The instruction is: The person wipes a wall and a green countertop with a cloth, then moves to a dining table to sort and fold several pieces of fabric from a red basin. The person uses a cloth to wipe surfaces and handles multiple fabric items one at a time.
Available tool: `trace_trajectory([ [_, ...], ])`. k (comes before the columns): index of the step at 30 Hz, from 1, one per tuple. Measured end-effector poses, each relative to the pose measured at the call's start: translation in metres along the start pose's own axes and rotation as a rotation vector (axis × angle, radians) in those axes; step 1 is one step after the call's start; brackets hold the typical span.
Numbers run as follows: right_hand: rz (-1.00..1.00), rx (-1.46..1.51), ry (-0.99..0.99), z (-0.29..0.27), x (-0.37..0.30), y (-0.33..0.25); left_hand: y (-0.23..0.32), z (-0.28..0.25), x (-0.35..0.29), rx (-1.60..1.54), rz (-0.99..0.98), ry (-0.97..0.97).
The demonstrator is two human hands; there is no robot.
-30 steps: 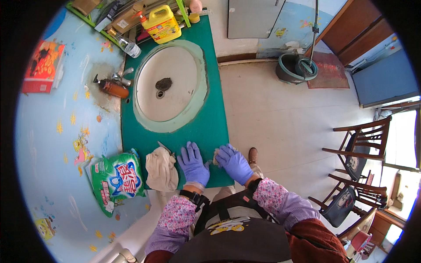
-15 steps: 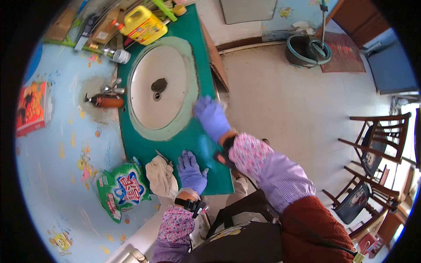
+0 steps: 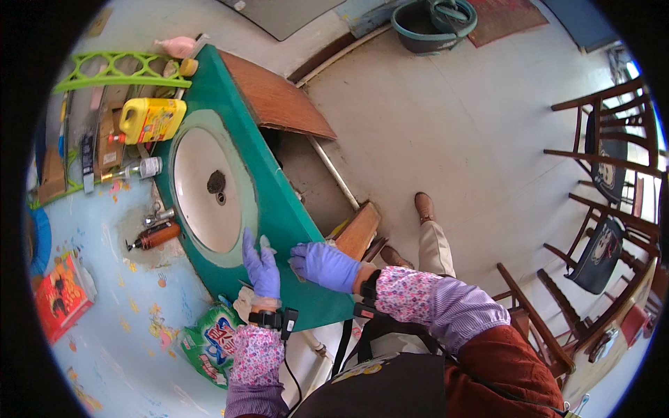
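Both hands wear purple gloves and are over the green countertop (image 3: 279, 203). My left hand (image 3: 262, 270) is near the front rim of the oval white sink (image 3: 202, 157), its fingers stretched and thumb apart, with nothing seen in it. Close to its right, at the counter's outer edge, my right hand (image 3: 324, 266) has its fingers curled down; what they hold, if anything, is hidden. A pale cloth (image 3: 244, 301) shows partly behind my left wrist. Inside the sink, a dark round scrubber-like clump (image 3: 216, 182) lies beside the drain.
A green bag (image 3: 209, 341) leans by the wall. Beyond the sink stand a yellow jug (image 3: 155, 120) and a green rack (image 3: 115, 70). A brown pump bottle (image 3: 157, 235) is by the tap. Below the counter, a wooden door (image 3: 275, 94) hangs outward. Chairs (image 3: 599, 254) stand at right.
The view has shifted and turned. My right hand has come back along the counter edge toward my left hand. My left hand has lifted from lying flat and moved toward the sink rim.
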State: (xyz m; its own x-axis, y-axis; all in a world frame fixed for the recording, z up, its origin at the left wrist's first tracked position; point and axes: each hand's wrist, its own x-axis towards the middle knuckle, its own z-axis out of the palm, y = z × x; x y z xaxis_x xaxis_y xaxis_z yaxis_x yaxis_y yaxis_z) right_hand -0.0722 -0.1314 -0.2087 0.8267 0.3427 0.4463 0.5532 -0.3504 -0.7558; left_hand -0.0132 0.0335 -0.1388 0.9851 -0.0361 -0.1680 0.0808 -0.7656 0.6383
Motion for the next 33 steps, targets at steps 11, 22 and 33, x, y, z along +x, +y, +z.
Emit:
trace_trajectory([
  [11, 0.014, -0.014, -0.103, -0.017, -0.048, -0.028, -0.008, 0.042, -0.019, 0.576, 0.165, 0.246],
  [22, -0.040, -0.086, -0.088, -0.020, -0.008, -0.005, -0.002, 0.043, -0.017, 0.553, 0.103, 0.277],
  [33, -0.091, -0.139, -0.084, -0.035, 0.043, 0.034, 0.009, 0.042, -0.019, 0.526, 0.111, 0.323],
])
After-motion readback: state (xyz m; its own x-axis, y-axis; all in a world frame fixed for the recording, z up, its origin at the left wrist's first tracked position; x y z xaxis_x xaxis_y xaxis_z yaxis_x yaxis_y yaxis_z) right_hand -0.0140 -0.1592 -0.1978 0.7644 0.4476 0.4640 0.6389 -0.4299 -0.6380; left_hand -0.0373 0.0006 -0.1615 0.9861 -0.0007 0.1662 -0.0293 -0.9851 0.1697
